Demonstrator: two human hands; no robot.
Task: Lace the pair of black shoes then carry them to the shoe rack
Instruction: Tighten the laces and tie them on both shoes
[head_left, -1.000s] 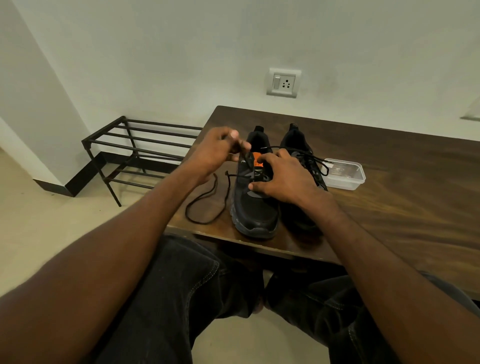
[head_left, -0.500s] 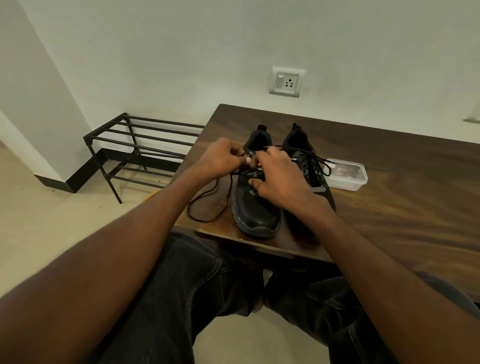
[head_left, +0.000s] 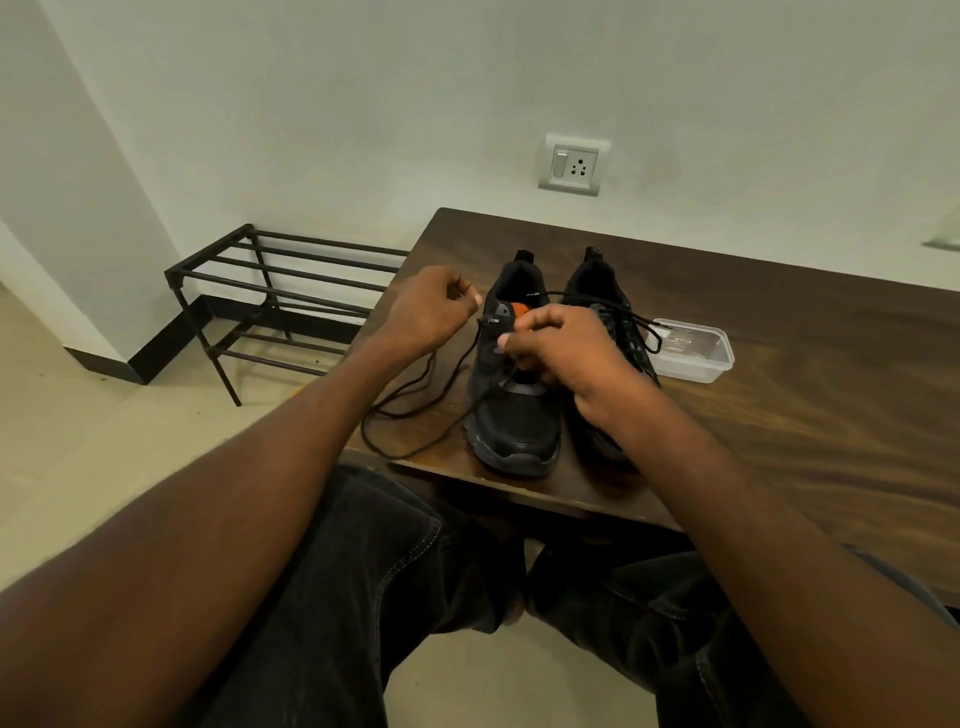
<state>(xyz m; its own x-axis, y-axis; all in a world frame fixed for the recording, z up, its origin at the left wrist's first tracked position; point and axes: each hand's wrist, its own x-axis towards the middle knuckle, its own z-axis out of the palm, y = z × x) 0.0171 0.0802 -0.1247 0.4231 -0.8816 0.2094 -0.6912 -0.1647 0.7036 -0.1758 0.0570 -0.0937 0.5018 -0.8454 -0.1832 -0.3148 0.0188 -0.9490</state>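
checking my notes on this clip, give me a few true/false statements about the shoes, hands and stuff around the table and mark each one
1. Both black shoes stand on the wooden table. True: the left shoe and the right shoe sit side by side near its front edge.
2. The left hand rests flat on the table. False: it is raised, with fingers curled on the shoelace.
3. The right hand works at the left shoe's tongue area. True.
4. The shoe rack already holds a shoe. False: its bars show nothing on them.
5. The clear plastic container sits left of the shoes. False: it is to their right.
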